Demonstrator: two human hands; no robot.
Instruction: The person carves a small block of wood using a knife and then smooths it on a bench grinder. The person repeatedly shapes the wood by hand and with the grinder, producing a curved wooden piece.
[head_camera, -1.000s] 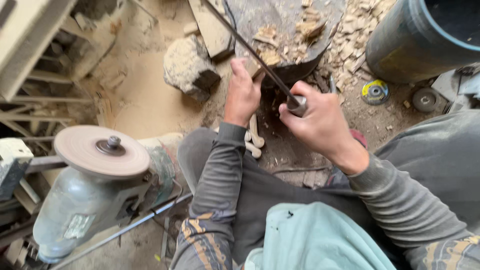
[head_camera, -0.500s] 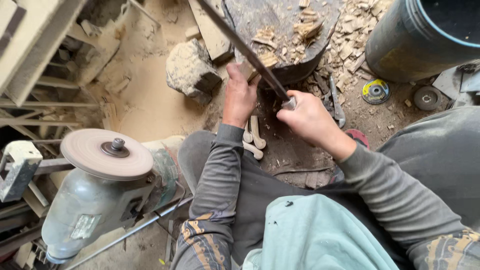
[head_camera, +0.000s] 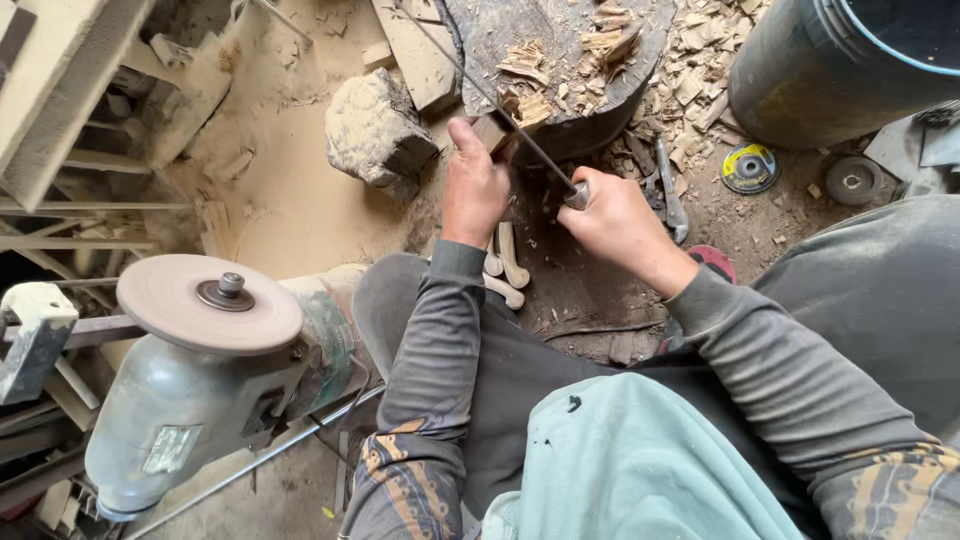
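Observation:
My left hand (head_camera: 474, 186) grips a small wooden piece (head_camera: 491, 131) and presses it against the edge of a round wooden chopping block (head_camera: 560, 40). My right hand (head_camera: 612, 217) is closed around the handle of a long thin metal file (head_camera: 480, 85), whose blade runs up and to the left across the wooden piece. Wood chips (head_camera: 610, 35) lie on the block. Three pale carved wooden pieces (head_camera: 506, 265) rest on the ground just below my left hand.
A disc sander with a round pinkish disc (head_camera: 208, 303) stands at the left. A rough stone (head_camera: 375, 133) sits beside the block. A dark barrel (head_camera: 840, 60) stands top right, with grinding discs (head_camera: 749, 167) and pliers (head_camera: 668, 188) on the chip-strewn ground.
My right hand has pulled the file down and back toward me across the wooden piece. The view has also shifted slightly.

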